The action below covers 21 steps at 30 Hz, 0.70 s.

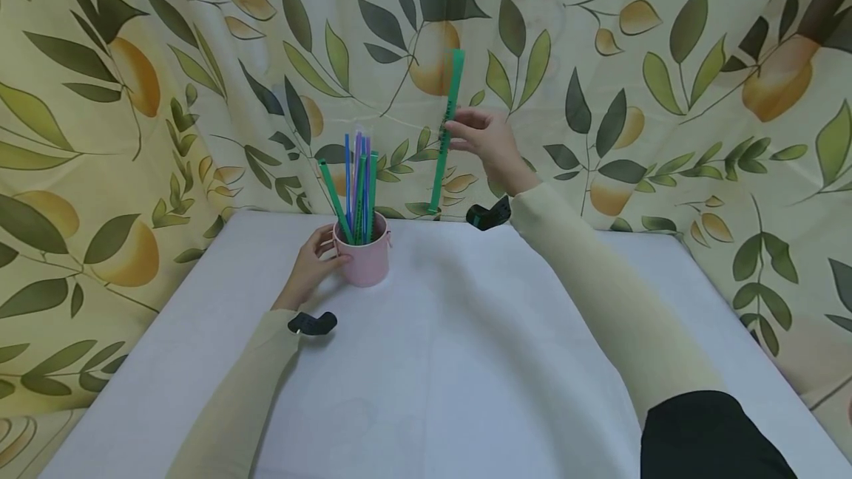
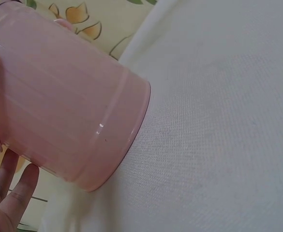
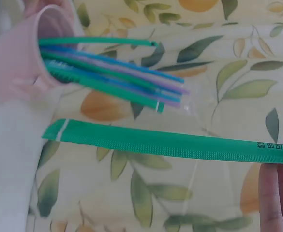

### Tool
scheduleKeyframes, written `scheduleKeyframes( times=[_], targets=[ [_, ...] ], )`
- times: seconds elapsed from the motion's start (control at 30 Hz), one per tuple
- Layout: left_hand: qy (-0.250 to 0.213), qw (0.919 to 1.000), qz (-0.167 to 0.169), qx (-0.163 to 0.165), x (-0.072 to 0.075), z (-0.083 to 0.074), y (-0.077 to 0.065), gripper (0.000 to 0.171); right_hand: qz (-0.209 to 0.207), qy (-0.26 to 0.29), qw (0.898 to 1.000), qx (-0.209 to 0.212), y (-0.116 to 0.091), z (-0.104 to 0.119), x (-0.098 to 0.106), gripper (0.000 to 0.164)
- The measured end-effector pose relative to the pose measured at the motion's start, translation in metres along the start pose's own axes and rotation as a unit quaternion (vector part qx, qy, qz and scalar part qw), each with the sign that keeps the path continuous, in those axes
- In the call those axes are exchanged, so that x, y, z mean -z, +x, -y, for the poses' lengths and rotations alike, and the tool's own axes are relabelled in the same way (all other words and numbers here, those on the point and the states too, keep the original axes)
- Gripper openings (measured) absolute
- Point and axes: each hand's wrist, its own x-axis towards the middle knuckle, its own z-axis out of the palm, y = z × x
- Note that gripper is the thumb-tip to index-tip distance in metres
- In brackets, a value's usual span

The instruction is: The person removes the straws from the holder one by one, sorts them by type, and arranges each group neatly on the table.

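Note:
A pink bucket (image 1: 362,265) stands near the far edge of the table, with blue and purple straws (image 1: 347,168) and several green-wrapped straws (image 1: 330,194) sticking up out of it. My left hand (image 1: 311,263) grips the bucket's left side, thumb on the front and fingers behind. In the left wrist view the bucket's wall (image 2: 64,96) fills the upper left, with fingers (image 2: 22,193) beside it. Raised to the right of the bucket, my right hand (image 1: 489,143) pinches a green-wrapped straw (image 1: 447,124) near its middle. The straw hangs nearly upright, and dark print shows on its wrapper (image 3: 165,144).
A white cloth (image 1: 426,361) covers the table. Behind it hangs a curtain (image 1: 599,58) patterned with leaves and fruit. Black straps (image 1: 489,213) sit at both wrists.

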Motion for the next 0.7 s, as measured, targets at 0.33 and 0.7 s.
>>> scheduleKeyframes(
  times=[0.33,0.7],
  targets=[
    [0.005,1.0000,-0.006,0.002,0.001,0.003,0.001,0.072,-0.013,-0.094,0.994,-0.061,-0.029,-0.004,0.045,0.029],
    [0.008,0.9999,0.000,0.011,0.000,0.003,0.001,0.072,-0.024,-0.143,0.985,-0.096,-0.068,-0.020,0.097,0.019]
  ],
)
